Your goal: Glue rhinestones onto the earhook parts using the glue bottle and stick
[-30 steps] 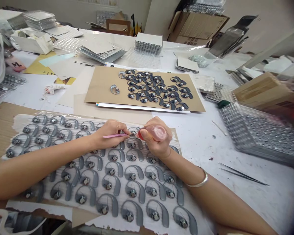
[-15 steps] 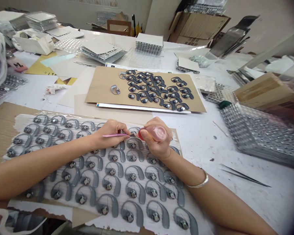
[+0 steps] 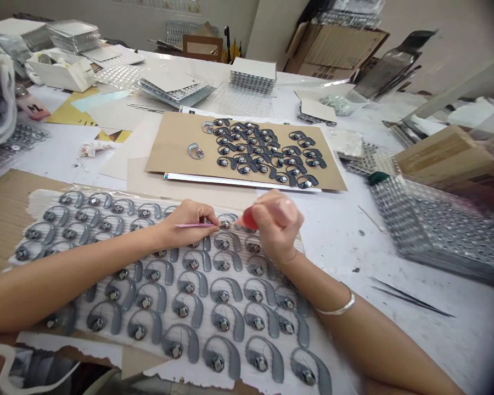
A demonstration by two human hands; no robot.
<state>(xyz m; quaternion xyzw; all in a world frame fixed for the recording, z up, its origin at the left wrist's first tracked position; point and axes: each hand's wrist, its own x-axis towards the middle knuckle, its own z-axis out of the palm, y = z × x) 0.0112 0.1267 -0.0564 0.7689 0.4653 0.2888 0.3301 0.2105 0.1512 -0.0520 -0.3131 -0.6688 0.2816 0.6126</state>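
My left hand (image 3: 188, 222) is closed on pink tweezers (image 3: 194, 225), whose tip reaches a grey ear-hook piece (image 3: 225, 224) with a round metallic part. My right hand (image 3: 276, 233) grips a small pinkish squeeze bottle (image 3: 287, 209) with a red cap (image 3: 250, 218). The bottle lies tilted, its thin nozzle pointing left, near that same piece; I cannot tell whether it touches. Rows of similar grey ear-hook pieces (image 3: 233, 345) with fine wires lie on a white-covered board (image 3: 271, 343) below both hands. My forearms cover some of them.
Beyond the hands a brown cardboard sheet (image 3: 173, 142) carries many black ear-hook pieces (image 3: 253, 148) and a few grey ones. Black tweezers (image 3: 409, 296) lie at right. Clear plastic trays (image 3: 444, 225) are stacked beside a cardboard box (image 3: 440, 148). A pink bottle (image 3: 33, 103) stands far left.
My right hand has moved right and slightly up with the squeeze bottle, drawing its nozzle back from the piece. My left hand and the pink tweezers have hardly moved.
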